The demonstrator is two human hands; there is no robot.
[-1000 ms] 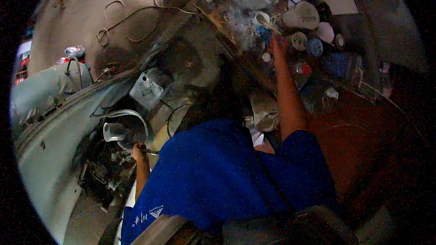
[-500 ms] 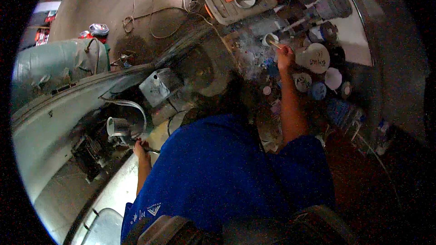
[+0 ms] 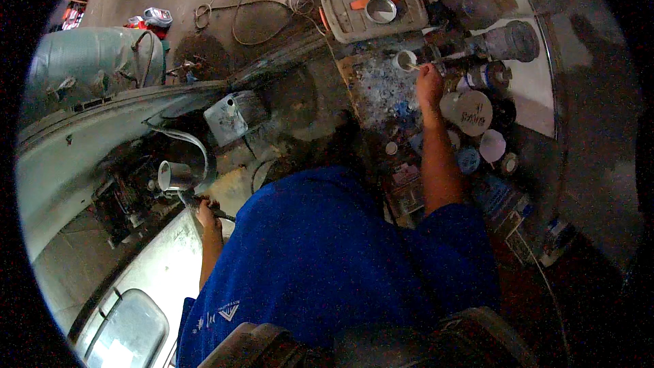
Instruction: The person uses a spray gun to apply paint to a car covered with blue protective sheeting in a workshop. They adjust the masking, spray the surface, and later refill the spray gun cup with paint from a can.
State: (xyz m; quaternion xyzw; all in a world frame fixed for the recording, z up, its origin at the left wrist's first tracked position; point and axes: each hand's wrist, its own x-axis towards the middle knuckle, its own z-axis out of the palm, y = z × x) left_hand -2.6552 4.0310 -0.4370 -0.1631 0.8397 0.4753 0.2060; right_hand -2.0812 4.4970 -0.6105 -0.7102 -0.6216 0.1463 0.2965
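Observation:
My left hand (image 3: 208, 214) is closed around the grip of a paint spray gun, whose metal cup (image 3: 178, 176) points up and looks open at the top. My right hand (image 3: 429, 90) pinches a thin light-coloured stick (image 3: 413, 66). The stick's far end is inside a small white cup (image 3: 400, 62). This cup stands on a paint-spattered board (image 3: 385, 92). Darkness hides the spray gun's nozzle, and what is in the white cup cannot be made out.
Several paint tins and round lids (image 3: 475, 110) crowd the right side. Behind the board sits a grey storage box (image 3: 337, 13) bearing a metal ring-shaped tin (image 3: 381, 10). A green tank (image 3: 88, 65) lies far left; a hose (image 3: 235, 20) trails across the floor.
The whole view has shifted slightly. The stick now lies lower, nearer the rim of the white cup, with my right hand beside it. My left hand still grips the spray gun.

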